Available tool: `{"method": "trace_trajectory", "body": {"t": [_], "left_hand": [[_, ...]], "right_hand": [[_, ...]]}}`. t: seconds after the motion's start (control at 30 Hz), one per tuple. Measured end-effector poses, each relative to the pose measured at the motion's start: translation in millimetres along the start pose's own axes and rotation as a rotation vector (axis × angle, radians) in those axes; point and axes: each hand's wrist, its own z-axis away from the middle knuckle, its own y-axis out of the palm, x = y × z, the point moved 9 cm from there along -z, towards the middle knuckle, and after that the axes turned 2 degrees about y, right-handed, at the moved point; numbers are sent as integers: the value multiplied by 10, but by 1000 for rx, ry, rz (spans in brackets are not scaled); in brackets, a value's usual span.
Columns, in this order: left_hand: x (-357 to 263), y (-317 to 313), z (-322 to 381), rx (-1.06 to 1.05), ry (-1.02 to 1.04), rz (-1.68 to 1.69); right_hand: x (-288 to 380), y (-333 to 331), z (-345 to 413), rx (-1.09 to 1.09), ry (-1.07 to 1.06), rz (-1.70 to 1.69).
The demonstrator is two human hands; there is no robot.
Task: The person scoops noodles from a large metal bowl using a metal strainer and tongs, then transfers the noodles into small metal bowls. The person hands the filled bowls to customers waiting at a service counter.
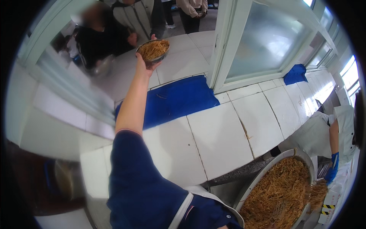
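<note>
My left hand (146,64), arm stretched out over the counter, holds a metal bowl (159,60) from below, thumb on its rim. Noodles (154,49) fill the bowl. Fingers of a person (137,14) across the counter show at its far rim. At the bottom edge, only a sliver of my right hand (270,225) shows, at the lower end of a pronged metal serving fork (279,209). That fork rests over the noodles (280,183) in a large round metal pan (246,197) at my right.
Blue cloth (183,96) covers part of the white tiled counter (174,148) below the opening. A frosted sliding window (260,43) bounds it on the right. A blue-gloved co-worker's hand (332,169) is beyond the pan, near cartons (328,201). Another person (97,37) stands across the counter.
</note>
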Motion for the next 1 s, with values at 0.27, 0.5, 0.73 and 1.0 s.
{"method": "trace_trajectory", "body": {"t": [0.27, 0.5, 0.73, 1.0], "left_hand": [[2, -45, -357, -74, -15, 66], [62, 690, -587, -106, 90, 93], [-228, -676, -429, -343, 103, 224], [-359, -1226, -560, -407, 156, -69]], "right_hand": [[250, 268, -321, 115, 8, 63], [-219, 138, 34, 71, 17, 15], [-1557, -470, 260, 5, 402, 277], [-1702, -375, 640, 141, 802, -110]]}}
